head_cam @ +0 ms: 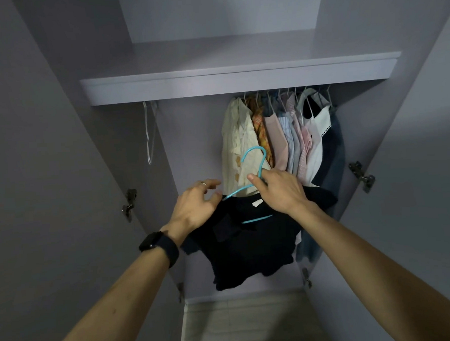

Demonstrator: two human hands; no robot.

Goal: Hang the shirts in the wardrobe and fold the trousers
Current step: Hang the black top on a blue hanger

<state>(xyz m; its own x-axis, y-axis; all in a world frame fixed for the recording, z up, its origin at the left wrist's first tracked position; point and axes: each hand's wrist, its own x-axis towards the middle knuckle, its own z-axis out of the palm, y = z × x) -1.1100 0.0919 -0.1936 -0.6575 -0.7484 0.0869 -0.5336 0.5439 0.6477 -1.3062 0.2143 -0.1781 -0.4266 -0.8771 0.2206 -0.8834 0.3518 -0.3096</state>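
Observation:
A dark navy shirt [244, 245] hangs on a light blue hanger [254, 158] in front of the open wardrobe. My right hand [278, 190] grips the hanger at the base of its hook. My left hand [197, 203] touches the shirt's left shoulder by the hanger's end, its fingers loosely spread. Behind them, several shirts [282, 137] hang on white hangers at the right part of the rail, from a cream one on the left to dark ones on the right.
A grey shelf [239, 77] runs above the rail. An empty white hanger [149, 132] hangs at the rail's far left. Both wardrobe doors stand open, with hinges [362, 176] on the sides. Pale floor [244, 324] shows below.

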